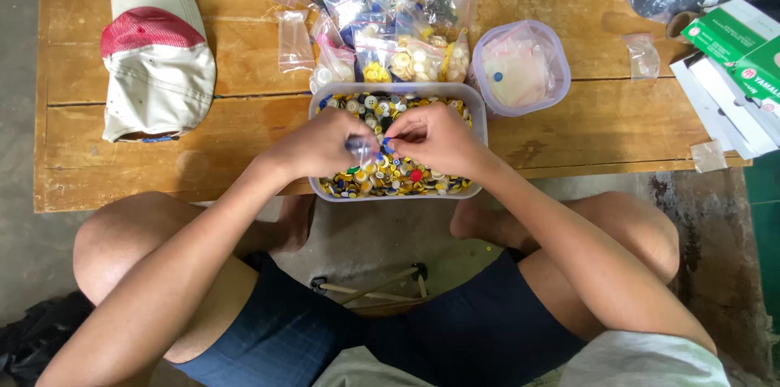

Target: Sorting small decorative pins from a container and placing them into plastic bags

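Low wooden plank table [122, 168] fills upper frame, worn & scratched, w/ gaps btwn boards. Grey concrete floor [16, 216] runs down left side & below; lower right it's rougher, stained. Even daylight, soft shadows.

A small clear plastic bag [360, 146] and a blue button [388, 146] are held just above a rectangular clear tub [479, 111], which is filled with mixed yellow, white and blue buttons [390, 176] and set at the table's six-o'clock edge.
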